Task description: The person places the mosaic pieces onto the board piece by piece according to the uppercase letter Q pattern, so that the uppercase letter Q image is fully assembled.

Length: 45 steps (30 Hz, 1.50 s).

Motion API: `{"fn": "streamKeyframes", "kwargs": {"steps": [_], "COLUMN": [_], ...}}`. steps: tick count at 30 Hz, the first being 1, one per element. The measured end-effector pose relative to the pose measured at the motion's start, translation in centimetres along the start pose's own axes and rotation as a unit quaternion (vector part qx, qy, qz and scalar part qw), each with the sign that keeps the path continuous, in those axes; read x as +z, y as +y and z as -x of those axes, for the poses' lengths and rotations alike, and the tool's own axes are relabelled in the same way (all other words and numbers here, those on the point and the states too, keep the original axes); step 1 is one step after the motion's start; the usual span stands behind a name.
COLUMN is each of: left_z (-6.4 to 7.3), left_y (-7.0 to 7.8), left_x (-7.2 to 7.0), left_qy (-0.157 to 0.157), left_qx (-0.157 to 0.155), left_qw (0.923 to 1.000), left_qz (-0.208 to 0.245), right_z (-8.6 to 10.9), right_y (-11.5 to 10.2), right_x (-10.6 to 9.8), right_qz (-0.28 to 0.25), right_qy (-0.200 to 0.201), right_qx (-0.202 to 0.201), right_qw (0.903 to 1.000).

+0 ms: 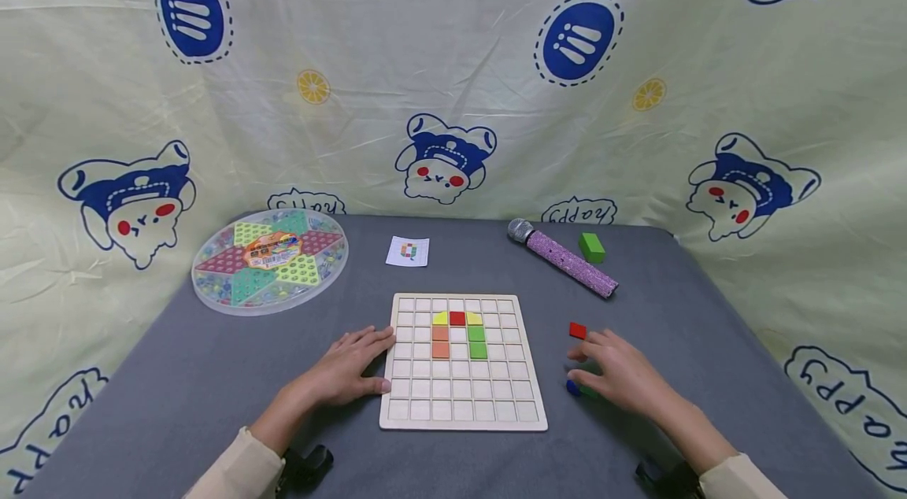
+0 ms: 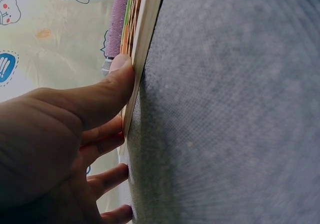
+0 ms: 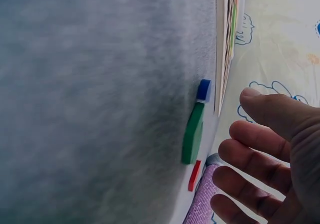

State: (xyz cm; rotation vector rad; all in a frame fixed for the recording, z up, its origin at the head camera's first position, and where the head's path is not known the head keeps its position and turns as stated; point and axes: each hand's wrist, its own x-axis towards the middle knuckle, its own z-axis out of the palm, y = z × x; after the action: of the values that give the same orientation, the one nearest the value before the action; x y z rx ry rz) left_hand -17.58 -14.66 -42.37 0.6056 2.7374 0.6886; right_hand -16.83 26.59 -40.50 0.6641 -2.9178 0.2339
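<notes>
A square wooden grid board [image 1: 464,426] lies flat on the table. In its upper cells sit yellow pieces, a red piece [image 1: 457,319], orange pieces [image 1: 441,349] and green pieces [image 1: 478,350]. My left hand [image 1: 347,369] rests against the board's left edge, thumb and fingertips touching it. To the right of the board, my right hand [image 1: 620,373] hovers with fingers loosely bent and holds nothing. Beneath it lie a blue piece [image 3: 203,91] and a flat green piece [image 3: 193,136], partly hidden in the head view. A loose red square [image 1: 577,330] lies just beyond the fingertips.
At the back left is a round Chinese checkers set [image 1: 269,296]. A small card with a coloured pattern [image 1: 407,252] lies behind the board. A glittery purple microphone [image 1: 572,263] and a green block [image 1: 591,248] lie at the back right. A patterned curtain [image 1: 453,35] hangs behind.
</notes>
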Motion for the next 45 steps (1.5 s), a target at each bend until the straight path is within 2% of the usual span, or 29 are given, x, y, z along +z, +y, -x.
{"fn": "streamKeyframes", "kwargs": {"steps": [6,13,22,29,37,45], "left_z": [0.0,0.1,0.1,0.1,0.2,0.1], "left_y": [-0.1,-0.1,-0.2,-0.2,-0.2,0.0], "left_x": [0.1,0.0,0.1,0.0,0.0,-0.1], "left_qy": [0.002,-0.002,0.0,0.002,0.004,-0.002], "left_qx": [0.001,-0.003,0.003,0.006,0.01,-0.004], "left_qw": [1.0,1.0,1.0,1.0,0.9999,1.0], "left_qz": [0.0,0.001,0.004,0.004,0.003,0.0], "right_z": [1.0,1.6,1.7,1.6,1.4,1.1], "right_y": [0.6,1.0,1.3,1.6,1.3,1.2], "right_x": [0.3,0.7,0.7,0.7,0.9,1.0], "right_qz": [0.001,0.011,0.013,0.013,0.023,0.04], "right_qy": [0.002,-0.006,-0.038,-0.05,-0.03,-0.009], "right_qx": [0.016,0.059,0.101,0.103,0.103,0.097], "right_qw": [0.9999,0.9982,0.9941,0.9933,0.9939,0.9944]}}
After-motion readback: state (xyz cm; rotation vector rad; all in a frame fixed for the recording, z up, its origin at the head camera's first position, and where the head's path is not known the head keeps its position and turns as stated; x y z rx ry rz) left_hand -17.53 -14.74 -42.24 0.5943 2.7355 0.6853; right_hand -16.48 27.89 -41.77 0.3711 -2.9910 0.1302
